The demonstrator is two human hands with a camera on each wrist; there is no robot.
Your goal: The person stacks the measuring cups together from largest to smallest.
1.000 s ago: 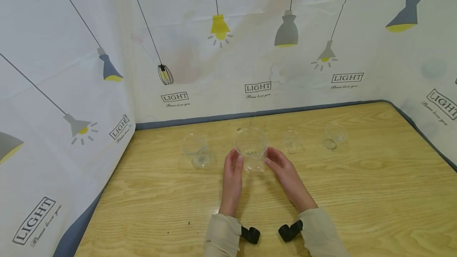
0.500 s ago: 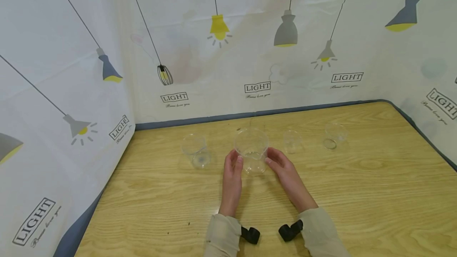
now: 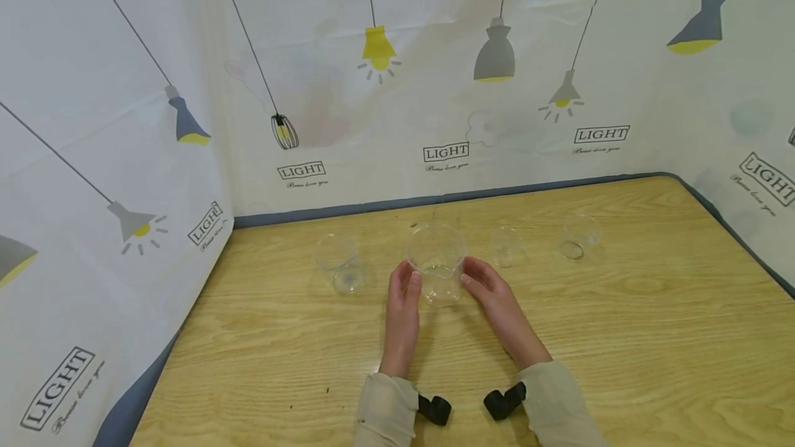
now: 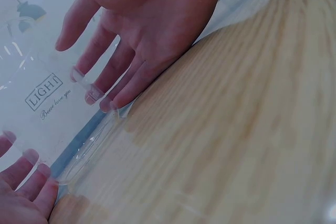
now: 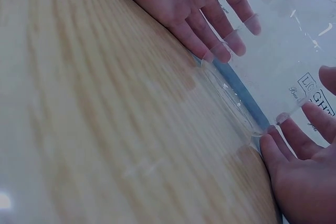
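Observation:
A clear, wide-mouthed beaker (image 3: 442, 287) stands upright on the wooden table, between my two hands. My left hand (image 3: 402, 316) touches its left side, and my right hand (image 3: 502, 309) touches its right side. Both wrist views show fairly straight fingers, with the fingertips against the clear wall near the beaker's base (image 4: 90, 153). The thumbs are spread away from the fingers. No markings on the beaker can be made out, and I cannot tell whether anything is inside it.
Another clear beaker (image 3: 348, 274) stands to the left. A small clear vessel (image 3: 508, 247) and a clear cup (image 3: 581, 236) stand to the right. A faint clear outline shows behind the middle beaker. A lamp-patterned cloth (image 3: 373, 188) borders the table (image 3: 279, 364).
The hands and the beaker keep the same place. Only the whole head view has shifted very slightly.

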